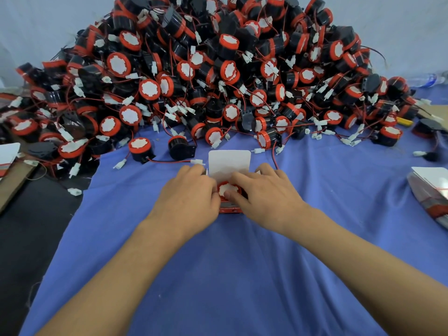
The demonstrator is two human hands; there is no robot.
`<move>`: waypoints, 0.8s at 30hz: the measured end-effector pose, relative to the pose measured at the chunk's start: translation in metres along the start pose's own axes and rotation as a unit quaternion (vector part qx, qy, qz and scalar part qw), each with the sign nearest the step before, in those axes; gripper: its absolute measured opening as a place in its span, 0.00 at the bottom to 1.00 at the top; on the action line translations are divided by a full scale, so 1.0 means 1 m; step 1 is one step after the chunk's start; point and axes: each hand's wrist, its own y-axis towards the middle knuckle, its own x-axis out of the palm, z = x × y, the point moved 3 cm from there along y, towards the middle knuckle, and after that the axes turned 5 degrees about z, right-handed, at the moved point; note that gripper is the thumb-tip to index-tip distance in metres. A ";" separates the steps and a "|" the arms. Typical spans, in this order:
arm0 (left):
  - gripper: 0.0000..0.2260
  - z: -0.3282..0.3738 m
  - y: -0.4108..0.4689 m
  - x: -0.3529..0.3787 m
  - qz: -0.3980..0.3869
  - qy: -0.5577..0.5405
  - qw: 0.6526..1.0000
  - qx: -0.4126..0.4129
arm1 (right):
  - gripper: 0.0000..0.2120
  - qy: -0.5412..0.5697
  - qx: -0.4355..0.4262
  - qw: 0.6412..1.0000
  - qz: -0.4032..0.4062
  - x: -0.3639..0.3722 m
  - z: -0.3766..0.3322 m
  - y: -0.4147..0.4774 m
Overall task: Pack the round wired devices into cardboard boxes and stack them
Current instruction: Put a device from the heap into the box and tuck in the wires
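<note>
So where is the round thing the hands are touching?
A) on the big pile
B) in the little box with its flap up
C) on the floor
B: the round device sits in the small box, its white flap raised, between left hand and right hand.

I can read no text anywhere from here. The nearest thing to it is a row of tiny white marks along the near edge of the small red box [230, 210] at centre, too small to make out. The round device [228, 189] sitting in it shows a white face with no print I can tell. At 3 o'clock, the flat box stack [434, 202] carries red and grey bands, illegible. At 2 o'clock, a bottle [428, 80] has a blue label, blurred.
</note>
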 end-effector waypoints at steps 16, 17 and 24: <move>0.11 0.004 -0.010 0.000 -0.088 0.018 0.996 -0.018 | 0.18 0.288 0.091 0.937 0.177 0.018 0.002 -0.019; 0.11 0.004 -0.013 0.004 -0.098 0.036 0.994 -0.015 | 0.23 0.317 0.109 0.920 0.203 0.020 0.002 -0.022; 0.11 0.001 -0.012 0.014 -0.055 -0.004 0.998 0.011 | 0.16 0.394 0.142 0.882 0.218 0.033 -0.004 -0.028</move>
